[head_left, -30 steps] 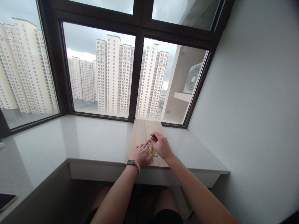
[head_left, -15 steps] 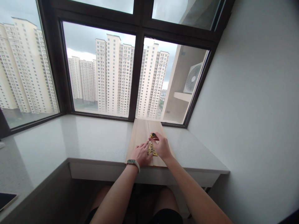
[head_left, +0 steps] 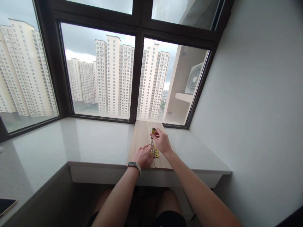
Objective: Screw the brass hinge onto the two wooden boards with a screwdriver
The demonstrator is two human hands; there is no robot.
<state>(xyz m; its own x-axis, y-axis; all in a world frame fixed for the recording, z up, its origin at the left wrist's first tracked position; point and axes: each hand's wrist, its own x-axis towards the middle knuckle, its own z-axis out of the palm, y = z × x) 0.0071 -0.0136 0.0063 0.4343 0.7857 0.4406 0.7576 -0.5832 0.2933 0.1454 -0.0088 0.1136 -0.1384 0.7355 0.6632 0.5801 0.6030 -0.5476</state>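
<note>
My right hand (head_left: 162, 142) is closed round the yellow-and-black handle of a screwdriver (head_left: 153, 131). The tool stands nearly upright, its shaft pointing down at a brass-coloured hinge (head_left: 156, 152); the exact spot its tip meets is hard to make out. My left hand (head_left: 143, 156) lies low over the hinge's left side, thumb and fingers holding it against the wood, and partly hides it. Fingertips of this hand are close to the screwdriver's shaft. Beneath both hands lie two pale wooden boards (head_left: 140, 134), side by side, with the hinge near their seam.
A white speckled counter (head_left: 99, 142) carries the boards, its front edge just before me. Behind it rises a dark-framed window (head_left: 139, 72). At right is a plain wall (head_left: 255, 94). A dark flat device (head_left: 6, 205) lies at the lower left.
The screwdriver has swung from tilted to nearly upright, and my right hand has risen slightly with it. More of the hinge shows now. My left hand has stayed in place.
</note>
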